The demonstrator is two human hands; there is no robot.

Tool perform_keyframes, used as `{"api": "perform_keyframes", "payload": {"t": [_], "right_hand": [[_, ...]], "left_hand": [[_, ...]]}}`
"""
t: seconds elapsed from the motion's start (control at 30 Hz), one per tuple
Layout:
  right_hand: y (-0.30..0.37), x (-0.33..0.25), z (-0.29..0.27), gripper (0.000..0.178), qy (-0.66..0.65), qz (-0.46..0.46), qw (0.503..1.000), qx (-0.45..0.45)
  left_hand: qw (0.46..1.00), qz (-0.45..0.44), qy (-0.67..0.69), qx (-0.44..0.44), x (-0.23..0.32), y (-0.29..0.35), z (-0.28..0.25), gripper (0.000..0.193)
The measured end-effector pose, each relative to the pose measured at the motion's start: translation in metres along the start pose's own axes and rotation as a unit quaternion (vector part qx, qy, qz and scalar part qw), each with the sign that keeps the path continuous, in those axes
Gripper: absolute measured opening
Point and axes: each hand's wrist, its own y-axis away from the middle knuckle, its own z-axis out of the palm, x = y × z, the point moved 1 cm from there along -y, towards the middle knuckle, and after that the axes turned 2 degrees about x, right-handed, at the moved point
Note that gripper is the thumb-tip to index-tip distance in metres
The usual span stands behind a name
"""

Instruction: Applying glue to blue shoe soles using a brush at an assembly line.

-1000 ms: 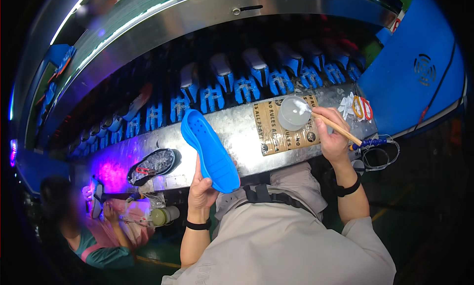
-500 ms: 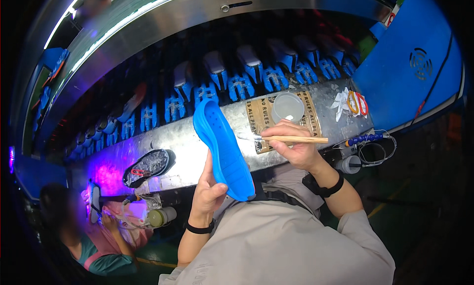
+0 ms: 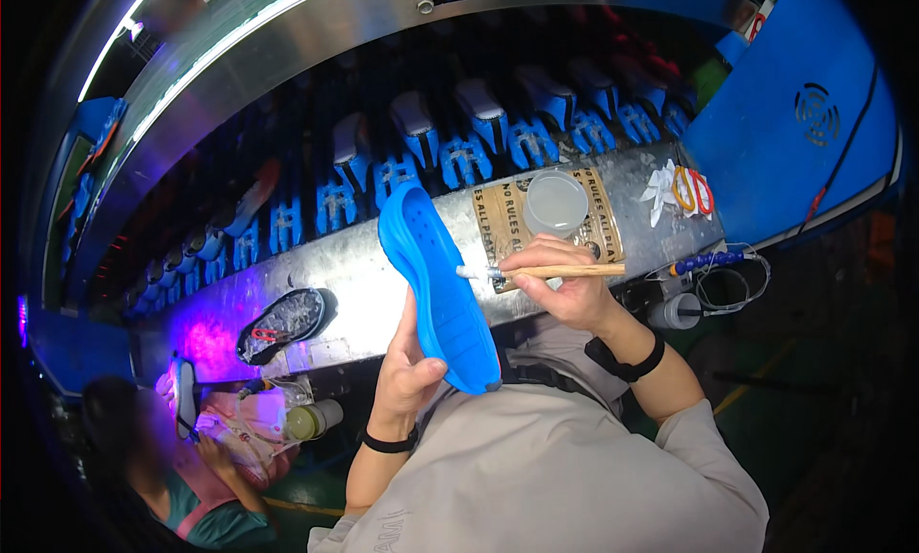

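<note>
Item one, in the left hand (image 3: 407, 381): blue sole (image 3: 436, 285), gripped low on its left edge, thumb against the side, remaining fingers mostly hidden behind. Saturated, even blue with a dull sheen; raised rim, narrowed waist; cross grooves beside the thumb, rows of small holes at the end farthest from it (a tiny reddish spot at the near tip). Held aslant.

Item two, in the right hand (image 3: 567, 285): brush (image 3: 598, 270), pale wooden handle pinched between thumb and fingers, nearly level; whitish bristles leftward of the fingertips, at the sole's right rim (contact impossible to tell).

Right of the right fingers: pale container (image 3: 684, 312); blue jointed hose (image 3: 708, 263).

Just beyond the right fingers: translucent round cup (image 3: 557, 206), on a brown printed sheet (image 3: 507, 229), on a metal bench (image 3: 369, 314).

Left of the left fingers, well apart: dark oval piece (image 3: 297, 314), glossy clear filling.

Beyond and right of the right fingers: looped handles (image 3: 693, 191), yellow-orange and red, by crumpled white paper (image 3: 661, 191).

Farthest, beyond both hands: row of blue clamps (image 3: 466, 160).
</note>
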Motion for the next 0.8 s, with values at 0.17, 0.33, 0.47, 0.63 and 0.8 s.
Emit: {"api": "perform_keyframes", "payload": {"t": [0.17,0.33,0.47,0.63,0.8], "right_hand": [[0.007,-0.003,0.006,0.012,-0.013,0.023,1.0,-0.007],[0.012,-0.008,0.01,0.011,-0.023,0.039,0.999,-0.017],[0.015,-0.015,0.011,0.01,-0.024,0.017,0.999,-0.029],[0.017,-0.024,0.01,0.01,-0.03,0.012,0.998,-0.046],[0.017,-0.03,0.008,0.01,-0.055,0.026,0.997,-0.054]], "left_hand": [[1.0,0.008,-0.021,0.014,0.007,0.0,-0.001,0.12],[0.999,0.02,-0.027,0.032,0.009,0.001,-0.006,0.122],[0.994,0.064,-0.065,0.06,0.009,-0.001,-0.012,0.123],[0.995,0.062,-0.05,0.052,0.014,0.002,-0.015,0.123],[0.994,0.077,-0.055,0.056,0.017,0.001,-0.012,0.125]]}}
